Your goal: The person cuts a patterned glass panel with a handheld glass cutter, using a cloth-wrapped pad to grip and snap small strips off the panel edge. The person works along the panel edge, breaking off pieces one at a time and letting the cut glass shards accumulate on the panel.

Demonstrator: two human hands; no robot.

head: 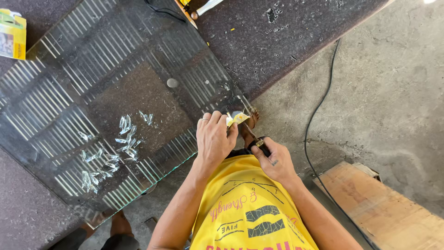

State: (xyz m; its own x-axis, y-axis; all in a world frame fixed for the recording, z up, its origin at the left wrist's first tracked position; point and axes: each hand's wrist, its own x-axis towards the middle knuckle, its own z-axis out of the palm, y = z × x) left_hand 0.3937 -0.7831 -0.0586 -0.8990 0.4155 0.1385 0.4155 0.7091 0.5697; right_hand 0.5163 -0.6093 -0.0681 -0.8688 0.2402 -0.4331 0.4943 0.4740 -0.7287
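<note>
A large pane of ribbed glass [83,74] lies on a dark carpeted table, its near corner jutting over the edge. My left hand [213,138], a ring on one finger, rests on that corner [238,105] and pinches a small yellow-white scrap [236,119]. My right hand [276,161] grips a slim cutting tool [253,137] with a dark handle, its tip at the glass edge next to my left fingers. Several small glass shards [111,150] lie scattered on the pane to the left.
A yellow box [13,34] sits at the table's far left. A black cable [319,111] runs across the concrete floor. A wooden board [384,208] lies at the lower right. Another person's bare feet [119,224] show under the pane's edge.
</note>
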